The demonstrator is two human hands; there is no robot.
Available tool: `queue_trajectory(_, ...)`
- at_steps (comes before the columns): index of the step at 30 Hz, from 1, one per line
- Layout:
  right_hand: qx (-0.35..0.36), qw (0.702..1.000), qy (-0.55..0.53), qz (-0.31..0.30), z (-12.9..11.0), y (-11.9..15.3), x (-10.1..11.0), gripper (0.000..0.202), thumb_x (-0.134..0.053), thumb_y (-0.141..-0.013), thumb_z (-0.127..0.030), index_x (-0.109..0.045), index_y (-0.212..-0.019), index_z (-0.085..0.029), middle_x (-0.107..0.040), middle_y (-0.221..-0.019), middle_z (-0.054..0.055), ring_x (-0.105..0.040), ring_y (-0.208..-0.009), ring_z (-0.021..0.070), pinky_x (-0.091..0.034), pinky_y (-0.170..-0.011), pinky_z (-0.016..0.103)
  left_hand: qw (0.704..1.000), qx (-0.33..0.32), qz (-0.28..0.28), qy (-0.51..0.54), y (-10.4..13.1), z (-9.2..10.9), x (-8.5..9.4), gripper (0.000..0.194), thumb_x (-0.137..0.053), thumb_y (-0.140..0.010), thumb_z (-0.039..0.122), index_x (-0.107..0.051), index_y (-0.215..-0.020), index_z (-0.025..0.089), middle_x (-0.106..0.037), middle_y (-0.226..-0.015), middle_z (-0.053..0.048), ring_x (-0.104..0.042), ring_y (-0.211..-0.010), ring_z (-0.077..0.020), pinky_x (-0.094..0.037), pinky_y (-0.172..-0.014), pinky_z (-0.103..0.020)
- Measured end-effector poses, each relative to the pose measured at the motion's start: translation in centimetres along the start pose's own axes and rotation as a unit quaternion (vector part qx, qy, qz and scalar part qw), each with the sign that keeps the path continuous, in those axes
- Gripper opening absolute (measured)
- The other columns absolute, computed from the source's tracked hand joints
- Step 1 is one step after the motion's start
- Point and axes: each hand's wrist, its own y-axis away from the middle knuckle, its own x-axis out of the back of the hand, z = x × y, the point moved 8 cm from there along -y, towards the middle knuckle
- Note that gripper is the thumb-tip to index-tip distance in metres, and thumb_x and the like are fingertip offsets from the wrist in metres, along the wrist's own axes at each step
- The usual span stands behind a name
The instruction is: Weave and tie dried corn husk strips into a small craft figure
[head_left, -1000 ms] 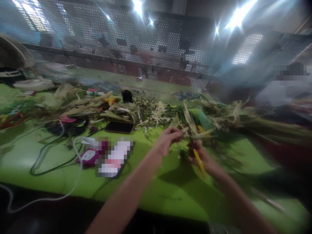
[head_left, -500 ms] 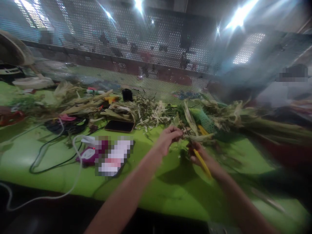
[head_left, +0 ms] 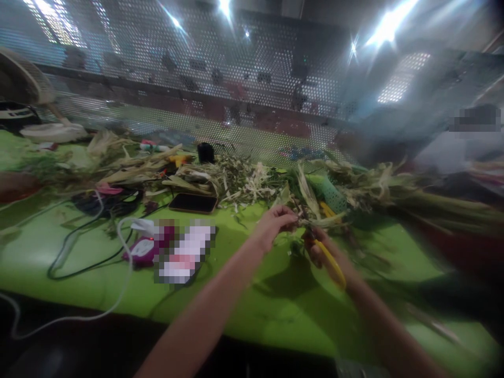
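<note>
My left hand (head_left: 277,223) is held over the green table, its thumb and fingertips pinched on a small pale piece of dried plant (head_left: 300,216). Close by on its right, my right hand (head_left: 319,249) is closed around a yellow-handled tool (head_left: 333,265). The tool's dark, slender end points up toward the left fingertips; blur hides whether it is scissors or pliers. Just beyond the hands lie dried husk leaves (head_left: 308,191) and a green mesh piece (head_left: 333,194). Something yellow (head_left: 327,210) sits among the husks there.
Shredded dry plant bits (head_left: 252,178) lie heaped along the back. Left on the green table (head_left: 220,273) are a dark phone (head_left: 192,203), a blurred-out pale device (head_left: 185,257), a purple box (head_left: 144,249) and a white cable (head_left: 128,262). A perforated metal screen (head_left: 236,68) stands behind.
The yellow handle in my right hand looks wider and has tilted slightly, and its dark end now shows beside my left fingertips. My left hand has shifted slightly right.
</note>
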Motion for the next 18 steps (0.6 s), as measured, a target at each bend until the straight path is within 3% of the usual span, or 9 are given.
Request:
queue_trajectory(4,-0.011,0.999,-0.050,0.007,-0.05,0.16,-0.09,0.053,-0.064,-0.081,-0.063,-0.050,-0.117,-0.028,-0.042,-0.078,-0.003,-0.034,-0.056,0.0091,-0.029,-0.046,0.022,1.000,-0.003,-0.006,0.002,-0.08,-0.15,-0.01,0.021,-0.076,-0.061,0.021,-0.059,-0.071,0.014,-0.059,-0.063,0.003,-0.052,-0.055,-0.0068,-0.043,-0.060,-0.024)
queue_trajectory(18,-0.009,0.998,-0.053,0.019,-0.80,0.28,-0.40,0.046,-0.064,-0.081,-0.061,-0.052,-0.107,-0.025,-0.038,-0.071,-0.005,-0.030,-0.050,0.0072,-0.023,-0.042,0.021,1.000,-0.001,-0.010,0.014,-0.07,-0.14,0.02,0.023,-0.077,-0.061,0.019,-0.058,-0.072,0.014,-0.059,-0.064,0.003,-0.053,-0.054,-0.0064,-0.043,-0.060,-0.024)
